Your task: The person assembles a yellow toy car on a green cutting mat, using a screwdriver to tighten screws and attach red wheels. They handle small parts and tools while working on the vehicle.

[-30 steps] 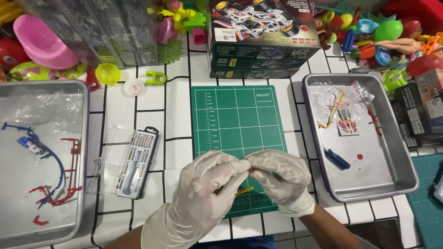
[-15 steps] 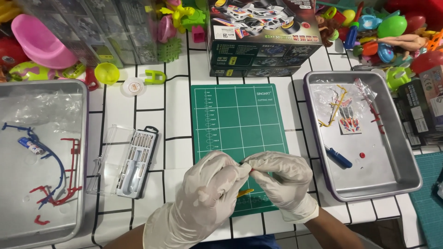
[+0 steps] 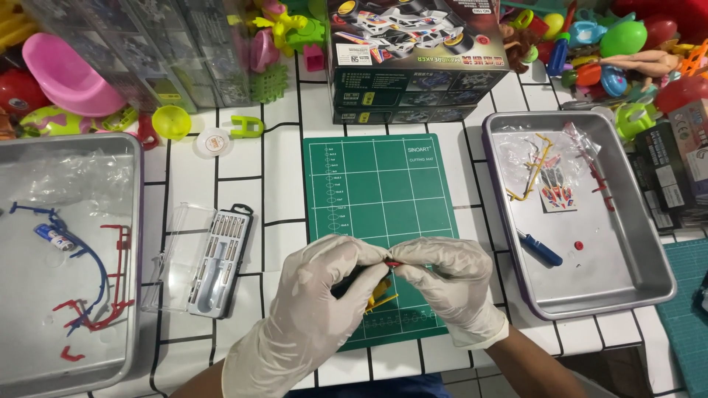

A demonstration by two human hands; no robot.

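Head view: both gloved hands meet over the near edge of the green cutting mat [image 3: 380,191], which lies on the white tiled table [image 3: 280,199]. Left hand [image 3: 317,295] is curled closed, fingertips pinching a small red part [image 3: 392,264]; right hand [image 3: 442,284] is also closed, pinching the same part from the other side. Fingertips of both hands touch at the part. A yellow plastic piece [image 3: 380,295] shows just below the hands, over the mat; whether either hand grips it cannot be told.

Left of the mat: open screwdriver set [image 3: 217,259] with clear lid. Far left: metal tray [image 3: 44,258] with red and blue plastic frames and a small battery. Right: second metal tray [image 3: 627,273] with a blue screwdriver [image 3: 540,248], sticker sheet, plastic bag. Behind the mat: toy car box [image 3: 413,59], touching the mat's far edge.
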